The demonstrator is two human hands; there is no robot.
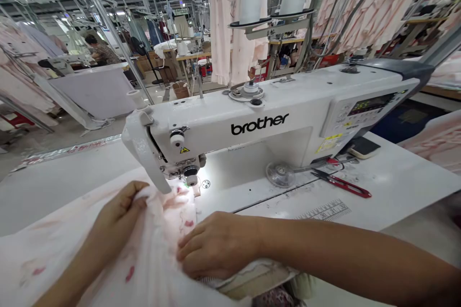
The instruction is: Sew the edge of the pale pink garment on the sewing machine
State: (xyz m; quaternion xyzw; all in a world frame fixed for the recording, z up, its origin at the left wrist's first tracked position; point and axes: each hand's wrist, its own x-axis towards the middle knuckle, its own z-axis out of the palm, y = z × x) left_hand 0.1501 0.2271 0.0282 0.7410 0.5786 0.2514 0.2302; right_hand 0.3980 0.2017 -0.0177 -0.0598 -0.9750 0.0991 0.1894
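Observation:
A white Brother sewing machine (259, 115) stands on the white table (396, 187). Pale pink printed fabric (151, 249) lies in front of its needle area (190, 180). My left hand (120, 211) pinches a fold of the fabric just left of the needle. My right hand (216, 244) lies flat on the fabric to the right, fingers together, pressing it to the table.
Red thread snips (342, 183) lie on the table under the machine arm, near a phone (363, 147). A printed ruler (324, 211) marks the table edge. Pink garments (230, 19) hang behind. A person (99, 50) works at a far station on the left.

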